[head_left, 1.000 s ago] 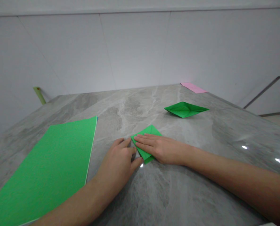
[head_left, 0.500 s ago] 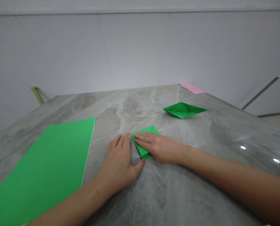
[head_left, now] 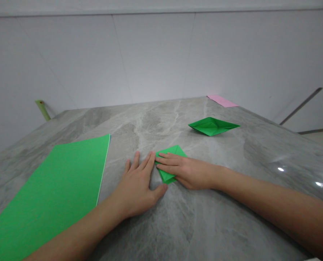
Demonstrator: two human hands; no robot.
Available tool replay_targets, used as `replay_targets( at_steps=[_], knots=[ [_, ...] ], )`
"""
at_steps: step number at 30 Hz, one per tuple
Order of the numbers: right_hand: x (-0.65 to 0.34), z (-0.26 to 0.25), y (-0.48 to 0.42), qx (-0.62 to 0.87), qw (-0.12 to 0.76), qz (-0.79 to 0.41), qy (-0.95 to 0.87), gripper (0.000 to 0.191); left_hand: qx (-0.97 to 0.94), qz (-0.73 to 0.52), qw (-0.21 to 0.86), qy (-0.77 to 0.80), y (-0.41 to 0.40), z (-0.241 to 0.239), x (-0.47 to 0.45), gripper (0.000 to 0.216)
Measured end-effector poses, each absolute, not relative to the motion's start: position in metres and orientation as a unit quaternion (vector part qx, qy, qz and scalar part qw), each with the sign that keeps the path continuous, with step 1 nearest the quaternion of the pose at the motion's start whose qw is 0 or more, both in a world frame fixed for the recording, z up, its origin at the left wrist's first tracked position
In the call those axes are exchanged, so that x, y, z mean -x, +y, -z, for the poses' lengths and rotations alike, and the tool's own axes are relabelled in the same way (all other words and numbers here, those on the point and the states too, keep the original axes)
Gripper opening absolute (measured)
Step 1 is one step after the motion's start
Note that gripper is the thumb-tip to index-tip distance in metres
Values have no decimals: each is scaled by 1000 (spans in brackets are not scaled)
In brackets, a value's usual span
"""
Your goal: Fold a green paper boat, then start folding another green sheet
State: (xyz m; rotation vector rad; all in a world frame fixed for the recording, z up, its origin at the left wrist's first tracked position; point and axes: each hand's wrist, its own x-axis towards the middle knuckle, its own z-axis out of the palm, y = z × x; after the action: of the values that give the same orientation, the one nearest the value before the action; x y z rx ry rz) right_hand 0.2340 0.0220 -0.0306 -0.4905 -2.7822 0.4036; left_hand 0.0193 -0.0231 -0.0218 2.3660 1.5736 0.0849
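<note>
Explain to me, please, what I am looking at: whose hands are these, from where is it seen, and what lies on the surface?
There is no machine: these are a person's two bare hands, seen by a camera worn on their head, looking forward and down. The right hand lies flat over a small folded green paper. The left hand is spread on the grey tabletop, with a fingertip at that paper's left corner. Neither hand grips anything. On the left lies a large green sheet; farther back are a pointed green folded shape and a pink paper.
</note>
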Motion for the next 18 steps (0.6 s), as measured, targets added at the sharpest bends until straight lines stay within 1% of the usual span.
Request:
replay_targets(
  at_steps=[5, 11, 18],
  knots=[
    [-234, 27, 21, 142, 148, -136, -969, 53, -820, -25, 153, 551, -23, 21, -19, 88],
    [-233, 20, 18, 146, 104, -116, -977, 49, -819, -29, 159, 551, -23, 18, -19, 88],
    [-236, 18, 16, 137, 100, -147, -974, 55, -821, -29, 172, 544, -21, 17, -16, 89]
  ],
)
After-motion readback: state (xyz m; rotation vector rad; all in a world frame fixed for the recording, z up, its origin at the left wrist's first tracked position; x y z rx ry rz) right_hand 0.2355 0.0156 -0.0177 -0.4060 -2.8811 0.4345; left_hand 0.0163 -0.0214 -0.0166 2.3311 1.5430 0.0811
